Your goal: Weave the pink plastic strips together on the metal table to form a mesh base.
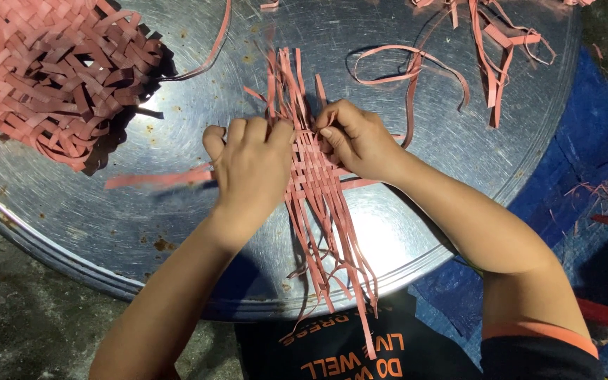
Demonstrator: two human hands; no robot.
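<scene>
A partly woven mat of pink strips (316, 184) lies in the middle of a large round metal tray (107, 225). My left hand (251, 172) presses down on its left side, fingers curled over the strips. Against the mat's right edge, my right hand (355, 137) pinches a strip between thumb and fingers. Loose strip ends fan out above the hands and trail down toward my lap. One long cross strip (156, 179) sticks out to the left under my left hand.
A heap of finished pink woven pieces (51, 70) sits at the tray's upper left. Loose pink strips (487, 49) curl at the upper right. Blue sheeting (585, 141) lies to the right, grey concrete floor (15, 317) at the lower left.
</scene>
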